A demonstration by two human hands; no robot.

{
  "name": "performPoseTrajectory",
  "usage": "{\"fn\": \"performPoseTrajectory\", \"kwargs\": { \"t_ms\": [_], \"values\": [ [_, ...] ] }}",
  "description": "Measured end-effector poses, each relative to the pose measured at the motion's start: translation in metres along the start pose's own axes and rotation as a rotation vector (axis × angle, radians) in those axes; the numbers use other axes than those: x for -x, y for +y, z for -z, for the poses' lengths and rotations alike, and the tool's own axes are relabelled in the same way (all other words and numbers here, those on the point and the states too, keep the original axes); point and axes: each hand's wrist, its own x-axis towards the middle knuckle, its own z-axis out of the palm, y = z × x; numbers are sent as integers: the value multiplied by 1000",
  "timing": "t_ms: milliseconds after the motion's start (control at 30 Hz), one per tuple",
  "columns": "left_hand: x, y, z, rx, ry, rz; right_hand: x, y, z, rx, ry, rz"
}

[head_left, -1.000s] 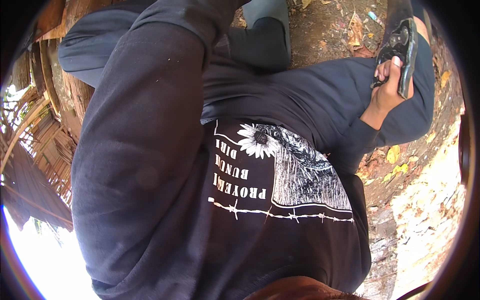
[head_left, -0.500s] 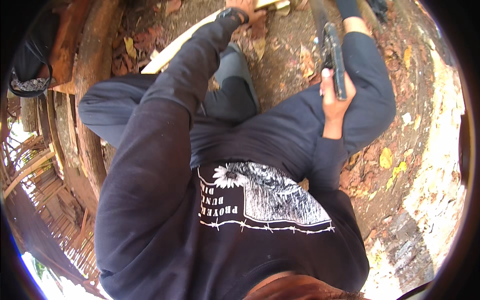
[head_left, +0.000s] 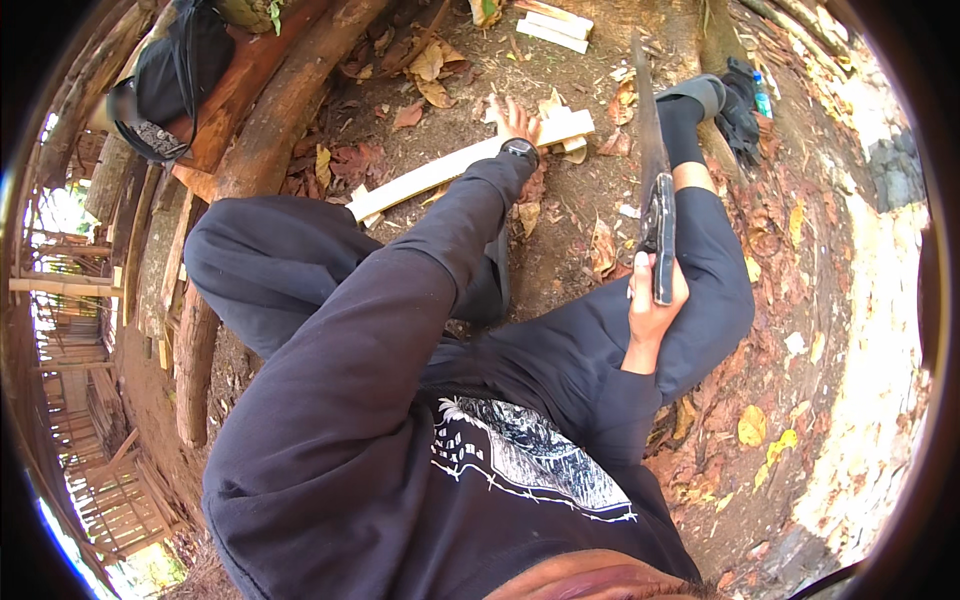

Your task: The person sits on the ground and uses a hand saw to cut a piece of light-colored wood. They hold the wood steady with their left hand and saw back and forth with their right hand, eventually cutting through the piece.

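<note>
My right hand (head_left: 652,305) is wrapped around the dark handle of a handsaw (head_left: 654,150), above my right leg. The saw's long blade points away from me. My left hand (head_left: 516,122), with a dark watch at the wrist, reaches out at the far edge of a pale wooden strip (head_left: 455,168). Its fingers are spread toward the ground beyond the strip; whether they touch anything is hard to tell. The strip lies slantwise on the dirt in front of my folded left leg, and my left wrist crosses over it.
Two short pale wood pieces (head_left: 553,27) lie farther off. A thick log (head_left: 290,100) runs along the left, with a black bag (head_left: 180,80) beside it. At the far right are a dark cloth bundle (head_left: 738,112) and a plastic bottle (head_left: 762,97). Dry leaves (head_left: 430,75) litter the ground.
The view has shifted, so more ground ahead shows and the scene sits lower in the picture. My left hand has come fully into sight with fingers spread. My right hand still grips the handsaw.
</note>
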Motion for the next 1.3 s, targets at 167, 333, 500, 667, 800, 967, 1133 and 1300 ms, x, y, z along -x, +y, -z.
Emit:
{"fn": "performPoseTrajectory", "kwargs": {
  "t_ms": [167,333,500,667,800,967,1133,1300],
  "values": [
    [4,12,4,-191,35,-76,1,-6,12,-61,-5,-14],
    [7,9,1,-44,53,-48,3,5,19,1,12,-37],
    [5,10,-1,37,35,4,6,4,17,-17,1,-69],
    [-8,-2,-20,51,109,14,1,-15,-4,-37,-11,-50],
    [3,13,1,367,-83,26,-1,-18,-2,87,-47,-14],
    [7,-24,-33,575,107,-142,-4,-8,-16,128,-174,-66],
    [20,-74,-81,796,314,-210,-4,-9,-29,187,-322,45],
    [28,-79,-67,794,134,-139,-2,7,-66,140,-360,-188]
  ]
}}
